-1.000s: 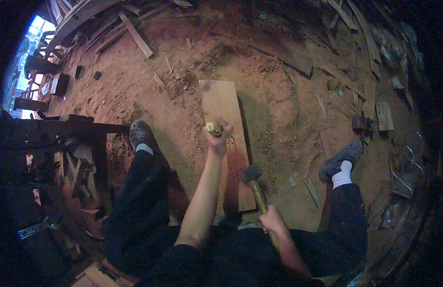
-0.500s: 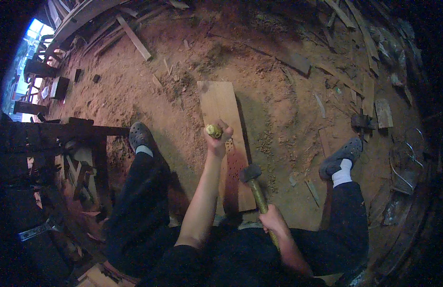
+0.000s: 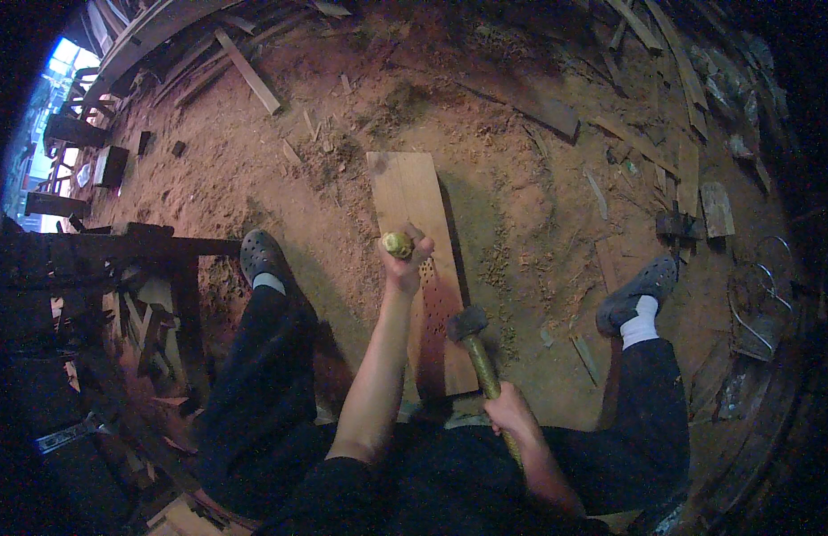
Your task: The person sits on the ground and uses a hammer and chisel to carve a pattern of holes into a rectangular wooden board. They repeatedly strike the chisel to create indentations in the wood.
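My left hand (image 3: 401, 266) is closed around an upright tool handle (image 3: 397, 244), whose rounded yellow-green butt faces up. The tool's lower end is hidden beneath my fist, so its kind cannot be told. Below that hand lies a long pale wooden board (image 3: 405, 192) on the ground between my legs. Small dark marks or holes dot the board near my left wrist. My right hand (image 3: 509, 411) grips a hammer (image 3: 485, 368) partway along its yellowish handle. The dark hammer head points away from me, at the board's right edge.
Reddish dirt ground (image 3: 539, 232) surrounds the board, with wood strips (image 3: 247, 71) scattered about. My feet wear grey clogs (image 3: 264, 255) on either side. A dark wooden frame (image 3: 181, 243) stands at left. Bent metal wire (image 3: 755, 304) and scrap lie at right.
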`<state>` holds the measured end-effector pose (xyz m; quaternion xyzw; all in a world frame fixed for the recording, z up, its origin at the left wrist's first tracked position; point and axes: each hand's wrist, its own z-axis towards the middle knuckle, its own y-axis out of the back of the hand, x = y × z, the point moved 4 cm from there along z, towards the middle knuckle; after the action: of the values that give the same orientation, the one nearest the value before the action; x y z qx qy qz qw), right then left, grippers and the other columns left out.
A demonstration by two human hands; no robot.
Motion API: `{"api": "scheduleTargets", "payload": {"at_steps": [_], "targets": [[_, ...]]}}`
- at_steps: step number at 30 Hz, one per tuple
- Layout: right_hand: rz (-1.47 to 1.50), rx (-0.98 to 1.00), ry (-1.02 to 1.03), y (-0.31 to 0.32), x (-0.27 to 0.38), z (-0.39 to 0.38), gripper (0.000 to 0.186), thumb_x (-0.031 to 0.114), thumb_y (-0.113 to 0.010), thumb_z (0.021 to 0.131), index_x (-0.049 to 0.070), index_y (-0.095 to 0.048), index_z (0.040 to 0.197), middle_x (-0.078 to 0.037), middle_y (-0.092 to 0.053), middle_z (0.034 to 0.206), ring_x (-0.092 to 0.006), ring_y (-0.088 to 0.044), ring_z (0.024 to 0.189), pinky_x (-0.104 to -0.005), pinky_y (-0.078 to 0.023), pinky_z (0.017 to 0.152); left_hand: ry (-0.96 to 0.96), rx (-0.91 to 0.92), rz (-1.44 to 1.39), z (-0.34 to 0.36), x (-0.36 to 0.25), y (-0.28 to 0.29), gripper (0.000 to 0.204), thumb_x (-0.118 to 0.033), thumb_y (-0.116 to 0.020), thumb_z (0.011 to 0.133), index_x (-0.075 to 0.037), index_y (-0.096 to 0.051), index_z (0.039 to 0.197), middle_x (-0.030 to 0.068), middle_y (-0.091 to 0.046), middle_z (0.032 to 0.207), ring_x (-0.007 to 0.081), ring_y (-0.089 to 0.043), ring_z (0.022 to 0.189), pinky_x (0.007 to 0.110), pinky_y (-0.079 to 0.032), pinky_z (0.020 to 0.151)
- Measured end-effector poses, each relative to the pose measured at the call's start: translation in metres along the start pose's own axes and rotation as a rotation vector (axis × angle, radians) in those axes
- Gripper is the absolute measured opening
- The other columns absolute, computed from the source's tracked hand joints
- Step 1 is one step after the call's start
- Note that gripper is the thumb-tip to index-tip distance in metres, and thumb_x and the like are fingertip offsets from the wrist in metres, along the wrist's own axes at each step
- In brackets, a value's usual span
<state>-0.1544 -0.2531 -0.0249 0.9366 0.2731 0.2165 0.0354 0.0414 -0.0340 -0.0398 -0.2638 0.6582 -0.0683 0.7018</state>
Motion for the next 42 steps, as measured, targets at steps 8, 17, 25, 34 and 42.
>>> {"api": "scheduleTargets", "payload": {"at_steps": [8,17,25,34,42], "targets": [[0.009,-0.024,-0.074,-0.003,0.007,-0.004,0.013,0.001,-0.050,0.070,-0.002,-0.046,0.082,-0.007,-0.046,0.052,-0.0156,-0.046,0.037,-0.0303,-0.038,0.032,-0.048,0.051,0.310,-0.002,0.005,0.004,0.035,-0.019,-0.077,0.059,-0.008,-0.044,0.057,-0.0027,-0.041,0.055,0.0087,-0.038,0.051,0.024,-0.031,0.045],[0.172,-0.013,0.102,-0.004,-0.012,0.003,0.013,0.001,-0.053,0.070,0.002,-0.042,0.077,-0.004,-0.042,0.052,-0.0136,-0.043,0.036,-0.0287,-0.036,0.031,0.053,0.153,0.656,-0.005,-0.015,-0.009,0.041,-0.026,-0.076,0.060,-0.007,-0.041,0.051,-0.0022,-0.038,0.048,0.0069,-0.033,0.047,0.026,-0.029,0.042],[0.055,-0.428,0.508,0.027,0.063,-0.048,0.016,-0.002,-0.055,0.066,0.001,-0.044,0.077,-0.005,-0.046,0.054,-0.0108,-0.044,0.036,-0.0258,-0.035,0.031,-0.066,0.202,0.687,-0.009,-0.022,-0.015,0.044,-0.035,-0.073,0.062,-0.006,-0.043,0.052,0.0021,-0.037,0.047,0.0095,-0.033,0.046,0.030,-0.030,0.042],[-0.317,-0.683,0.782,0.021,0.121,-0.059,0.023,0.009,-0.062,0.061,-0.002,-0.053,0.079,-0.008,-0.054,0.061,-0.0189,-0.052,0.054,-0.0324,-0.041,0.052,-0.215,0.107,0.516,-0.011,-0.024,-0.018,0.022,-0.019,-0.064,0.058,-0.004,-0.050,0.058,0.0123,-0.051,0.054,0.0263,-0.050,0.049,0.033,-0.038,0.047],[0.097,-0.671,0.789,0.038,0.136,-0.120,0.032,0.001,-0.063,0.065,0.002,-0.049,0.094,-0.005,-0.054,0.067,-0.0114,-0.050,0.054,-0.0260,-0.041,0.047,-0.145,0.190,0.668,-0.009,-0.020,-0.015,0.036,-0.036,-0.070,0.062,-0.005,-0.053,0.058,0.0128,-0.053,0.054,0.0290,-0.053,0.049,0.034,-0.040,0.047]]}}
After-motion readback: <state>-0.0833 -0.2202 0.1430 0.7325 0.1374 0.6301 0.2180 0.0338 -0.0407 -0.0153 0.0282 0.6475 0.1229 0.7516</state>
